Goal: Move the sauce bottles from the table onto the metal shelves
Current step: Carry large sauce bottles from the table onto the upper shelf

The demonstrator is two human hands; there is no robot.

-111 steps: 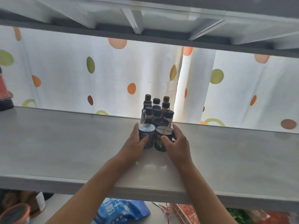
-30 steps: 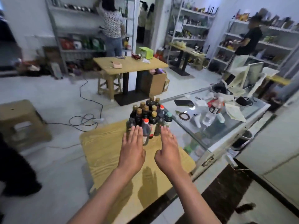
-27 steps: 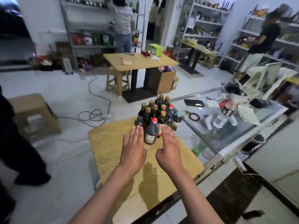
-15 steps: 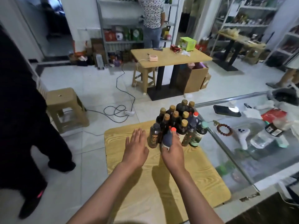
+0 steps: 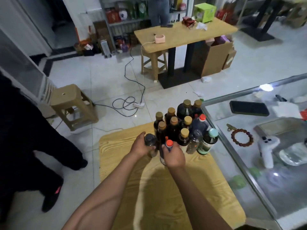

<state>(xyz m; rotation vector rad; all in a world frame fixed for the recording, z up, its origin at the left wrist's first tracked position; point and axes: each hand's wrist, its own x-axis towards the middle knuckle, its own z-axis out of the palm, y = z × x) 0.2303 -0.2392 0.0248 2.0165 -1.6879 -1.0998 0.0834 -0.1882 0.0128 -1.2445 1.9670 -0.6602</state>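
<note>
Two hands clamped: left (image 5: 141, 146) on black-capped bottle (image 5: 150, 141), right (image 5: 174, 156) on red-capped bottle (image 5: 169, 144).

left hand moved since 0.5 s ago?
Yes. The left hand went forward to the bottle cluster and now grips the dark-capped bottle.

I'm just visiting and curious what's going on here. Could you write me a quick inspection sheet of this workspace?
Surface: small wooden table, bare at the near end.
Job's things: cluster of sauce bottles upright at the far end.
Clutter: phone, bracelet and white controller on the glass counter alongside.
Hands: left hand grips a dark-capped bottle; right hand grips a red-capped bottle.
Cables: black cord coiled on the floor.
Surroundings: stool, second table, shelves, a person's dark legs.
</note>
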